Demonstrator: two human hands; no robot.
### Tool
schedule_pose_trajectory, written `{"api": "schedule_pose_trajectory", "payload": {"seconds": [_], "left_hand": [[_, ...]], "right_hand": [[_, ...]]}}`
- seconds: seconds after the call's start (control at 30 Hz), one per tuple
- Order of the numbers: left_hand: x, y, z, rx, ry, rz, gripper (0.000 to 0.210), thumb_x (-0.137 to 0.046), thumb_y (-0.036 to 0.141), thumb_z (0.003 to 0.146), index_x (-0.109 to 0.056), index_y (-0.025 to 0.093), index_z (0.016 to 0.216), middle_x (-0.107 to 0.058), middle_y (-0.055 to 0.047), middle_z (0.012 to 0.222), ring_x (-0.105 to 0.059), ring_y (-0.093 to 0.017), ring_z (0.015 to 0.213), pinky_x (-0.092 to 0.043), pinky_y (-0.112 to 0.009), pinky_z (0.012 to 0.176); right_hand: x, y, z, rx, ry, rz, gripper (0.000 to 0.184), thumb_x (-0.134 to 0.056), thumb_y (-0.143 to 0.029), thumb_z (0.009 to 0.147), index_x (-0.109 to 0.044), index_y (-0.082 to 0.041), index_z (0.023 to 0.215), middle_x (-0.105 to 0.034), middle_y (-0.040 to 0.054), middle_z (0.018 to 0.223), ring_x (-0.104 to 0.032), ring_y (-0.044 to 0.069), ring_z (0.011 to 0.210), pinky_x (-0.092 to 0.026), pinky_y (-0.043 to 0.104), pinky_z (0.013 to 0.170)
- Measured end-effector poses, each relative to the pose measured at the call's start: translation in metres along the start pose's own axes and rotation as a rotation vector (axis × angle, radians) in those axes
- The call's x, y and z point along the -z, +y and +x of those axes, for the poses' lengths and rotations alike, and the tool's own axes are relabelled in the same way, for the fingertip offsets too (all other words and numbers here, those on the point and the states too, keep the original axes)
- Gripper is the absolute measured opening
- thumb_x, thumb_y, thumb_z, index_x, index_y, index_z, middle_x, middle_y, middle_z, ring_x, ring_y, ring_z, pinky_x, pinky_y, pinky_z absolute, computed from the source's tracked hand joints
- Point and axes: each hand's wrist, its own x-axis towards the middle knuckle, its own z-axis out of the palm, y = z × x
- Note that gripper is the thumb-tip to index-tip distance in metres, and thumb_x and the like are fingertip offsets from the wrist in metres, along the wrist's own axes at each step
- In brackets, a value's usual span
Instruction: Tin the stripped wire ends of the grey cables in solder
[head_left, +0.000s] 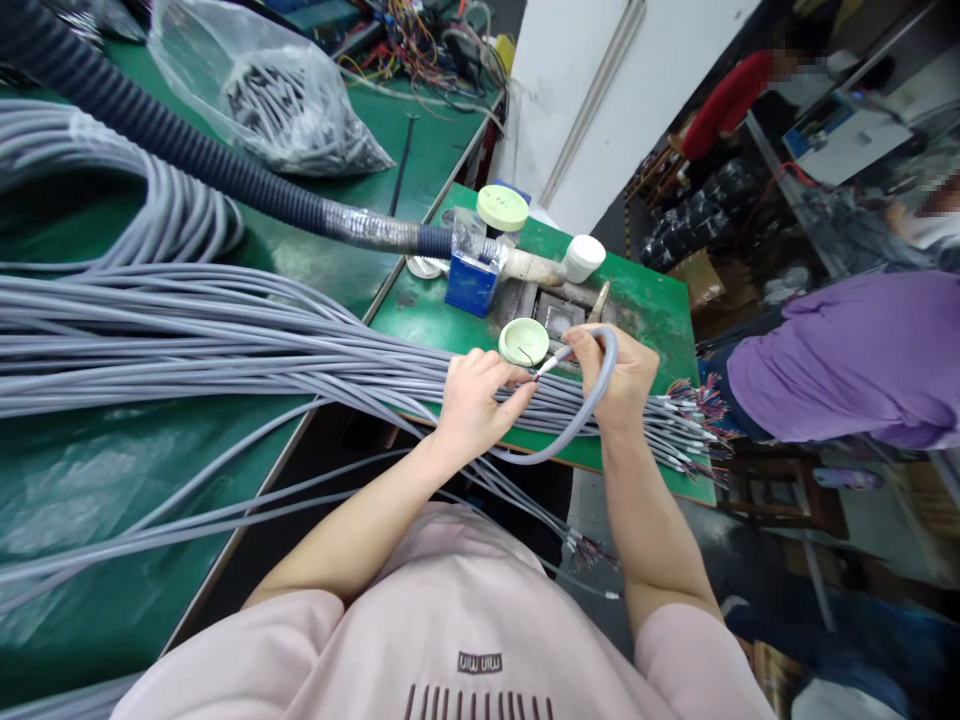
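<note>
My right hand is closed around a grey cable, which bends in a loop below it. The cable's white-sleeved end points left, toward my left hand. There my left fingertips pinch the thin wires coming out of that end. Just beyond the fingertips sits a small pale green bowl with a dark thin piece in it. Beneath both hands runs a thick bundle of grey cables; its stripped ends with coloured wires fan out at the right.
Behind the bowl are a soldering pot, a white cup, a blue box and a green-lidded jar. A black corrugated hose crosses above the bench. A plastic bag lies farther back. A person in purple is at the right.
</note>
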Motion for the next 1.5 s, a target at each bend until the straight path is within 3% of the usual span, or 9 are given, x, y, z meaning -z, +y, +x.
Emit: {"api": "schedule_pose_trajectory", "payload": {"seconds": [0.1,0.3,0.47,0.6,0.73,0.87,1.13,1.27,1.5], "left_hand": [[0.003,-0.001,0.002,0.036,-0.046,-0.112,0.014,-0.063,0.031,0.084,-0.070,0.021,0.077,-0.064,-0.001,0.071,-0.053,-0.017,0.073,-0.035,-0.033,0.073],[0.016,-0.007,0.011,0.067,-0.274,-0.303,0.017,-0.061,0.030,0.083,-0.068,0.019,0.071,-0.061,0.000,0.065,-0.053,-0.015,0.069,-0.039,-0.030,0.071],[0.028,-0.009,0.020,-0.139,-0.403,-0.078,0.020,-0.053,0.029,0.090,-0.065,0.018,0.078,-0.062,-0.003,0.075,-0.052,-0.017,0.074,-0.036,-0.031,0.071],[0.029,-0.012,0.024,-0.286,-0.421,0.172,0.020,-0.048,0.028,0.093,-0.063,0.018,0.085,-0.061,-0.006,0.081,-0.051,-0.019,0.079,-0.032,-0.032,0.068],[0.025,-0.017,0.023,-0.334,-0.425,0.232,0.022,-0.045,0.028,0.094,-0.064,0.018,0.088,-0.061,-0.006,0.082,-0.052,-0.019,0.080,-0.032,-0.032,0.068],[0.024,-0.027,0.017,-0.280,-0.366,0.232,0.023,-0.046,0.030,0.094,-0.065,0.018,0.088,-0.063,-0.006,0.081,-0.053,-0.019,0.078,-0.034,-0.032,0.068],[0.031,-0.049,0.006,-0.132,-0.078,0.199,0.021,-0.050,0.032,0.093,-0.066,0.020,0.086,-0.067,-0.003,0.078,-0.054,-0.018,0.075,-0.035,-0.032,0.069],[0.030,-0.059,0.000,-0.059,0.039,0.221,0.022,-0.050,0.032,0.092,-0.067,0.020,0.084,-0.066,-0.003,0.075,-0.054,-0.018,0.074,-0.035,-0.033,0.070],[0.020,-0.070,-0.007,-0.121,0.075,0.277,0.018,-0.054,0.031,0.090,-0.068,0.021,0.086,-0.069,-0.003,0.076,-0.055,-0.019,0.074,-0.034,-0.035,0.071]], "right_hand": [[0.000,0.000,0.000,0.012,0.002,-0.005,0.027,-0.059,-0.043,0.087,-0.071,-0.022,0.075,-0.067,-0.0005,0.063,-0.066,0.016,0.066,-0.051,0.027,0.064],[0.005,0.001,0.001,0.018,-0.100,-0.029,0.026,-0.062,-0.043,0.085,-0.072,-0.022,0.074,-0.069,-0.0005,0.065,-0.066,0.017,0.068,-0.050,0.028,0.064],[0.008,0.001,0.003,0.018,-0.165,-0.020,0.026,-0.063,-0.041,0.084,-0.072,-0.020,0.071,-0.070,-0.0008,0.065,-0.064,0.015,0.063,-0.047,0.026,0.059],[0.009,0.002,0.004,0.002,-0.220,0.033,0.026,-0.064,-0.040,0.084,-0.072,-0.019,0.071,-0.069,-0.0016,0.062,-0.062,0.013,0.056,-0.045,0.024,0.054],[0.010,0.004,0.004,-0.031,-0.175,0.069,0.026,-0.064,-0.041,0.084,-0.071,-0.019,0.071,-0.068,-0.0018,0.060,-0.062,0.013,0.054,-0.046,0.024,0.051],[0.013,0.005,0.006,-0.001,-0.090,0.068,0.025,-0.063,-0.041,0.084,-0.071,-0.020,0.073,-0.069,-0.0009,0.063,-0.065,0.014,0.056,-0.049,0.025,0.053],[0.012,0.009,0.018,0.080,0.016,-0.038,0.021,-0.061,-0.038,0.087,-0.072,-0.021,0.078,-0.070,0.0008,0.068,-0.066,0.016,0.064,-0.051,0.028,0.061],[0.001,0.021,0.028,0.128,-0.006,-0.061,0.020,-0.060,-0.036,0.088,-0.072,-0.022,0.080,-0.072,0.0005,0.071,-0.067,0.016,0.068,-0.050,0.028,0.066],[-0.020,0.042,0.039,0.181,-0.085,-0.145,0.023,-0.058,-0.035,0.088,-0.072,-0.020,0.079,-0.074,0.0014,0.074,-0.067,0.016,0.069,-0.049,0.029,0.072]]}}
